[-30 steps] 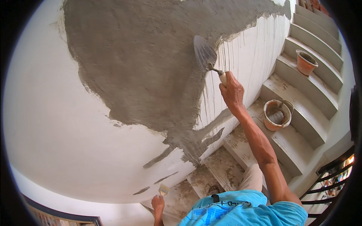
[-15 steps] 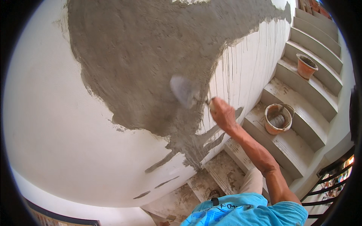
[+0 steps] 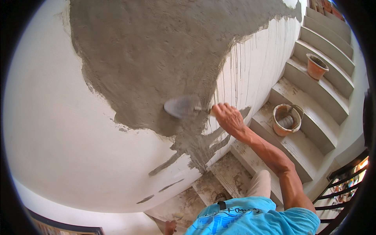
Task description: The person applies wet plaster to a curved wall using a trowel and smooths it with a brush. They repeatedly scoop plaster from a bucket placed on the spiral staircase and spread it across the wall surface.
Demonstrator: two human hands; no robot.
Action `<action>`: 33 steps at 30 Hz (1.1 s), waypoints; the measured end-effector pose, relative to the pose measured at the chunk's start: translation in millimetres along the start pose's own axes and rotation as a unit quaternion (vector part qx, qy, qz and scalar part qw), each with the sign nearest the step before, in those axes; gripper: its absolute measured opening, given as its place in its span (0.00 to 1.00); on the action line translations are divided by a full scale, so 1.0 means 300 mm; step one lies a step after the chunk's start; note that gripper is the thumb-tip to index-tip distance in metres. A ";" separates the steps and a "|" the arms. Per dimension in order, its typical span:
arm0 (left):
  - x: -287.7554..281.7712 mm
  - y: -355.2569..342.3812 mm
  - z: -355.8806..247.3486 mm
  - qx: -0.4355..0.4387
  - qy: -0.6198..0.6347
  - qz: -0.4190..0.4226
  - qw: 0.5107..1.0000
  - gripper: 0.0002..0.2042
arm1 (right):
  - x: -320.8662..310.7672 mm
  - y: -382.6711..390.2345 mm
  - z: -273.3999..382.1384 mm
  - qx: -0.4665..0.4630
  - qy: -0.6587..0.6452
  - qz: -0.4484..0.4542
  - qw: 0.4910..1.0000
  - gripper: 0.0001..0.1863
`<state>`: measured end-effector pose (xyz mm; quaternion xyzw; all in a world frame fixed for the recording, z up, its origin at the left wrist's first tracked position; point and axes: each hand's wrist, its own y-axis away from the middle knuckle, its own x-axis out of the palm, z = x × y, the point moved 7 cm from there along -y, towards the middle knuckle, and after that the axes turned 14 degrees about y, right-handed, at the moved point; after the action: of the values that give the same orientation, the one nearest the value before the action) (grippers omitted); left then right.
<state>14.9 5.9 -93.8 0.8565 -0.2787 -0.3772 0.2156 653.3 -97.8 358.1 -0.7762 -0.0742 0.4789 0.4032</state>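
Note:
My right hand (image 3: 230,120) is closed round the handle of a trowel (image 3: 182,107). The rounded metal blade, slightly blurred by motion, lies over the lower part of a large grey mortar patch (image 3: 152,55) on the white wall. My right arm reaches up and leftward from the lower right. Only a small part of my left hand (image 3: 170,227) shows at the lower edge, beside my blue shirt, low over the steps; its fingers are not clear.
Grey stairs (image 3: 301,111) climb along the wall to the upper right. An orange bucket (image 3: 286,120) with a tool in it stands on one step, another orange bucket (image 3: 316,67) higher up. Dark metal railing bars (image 3: 333,194) are at the lower right.
The trowel has moved down and a little left across the mortar, its blade turned more level. My right hand has shifted slightly left. My left hand has come further into view at the bottom.

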 end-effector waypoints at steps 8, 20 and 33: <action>-0.003 -0.013 -0.019 -0.009 0.017 0.006 1.000 0.13 | -0.203 -0.190 -0.246 0.192 -0.123 -0.138 0.964 0.09; -0.011 -0.033 -0.026 -0.027 0.072 0.003 0.997 0.13 | -0.077 -0.118 -0.127 0.062 -0.004 -0.082 0.995 0.05; -0.391 0.650 -1.983 0.529 -0.010 -0.068 0.846 0.10 | 0.239 0.962 0.027 0.350 -0.328 0.228 0.848 0.15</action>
<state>343.5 29.2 451.2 0.8538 -0.3790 -0.1945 -0.2991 606.6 -248.8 106.0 -0.3768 0.1493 0.7781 0.4798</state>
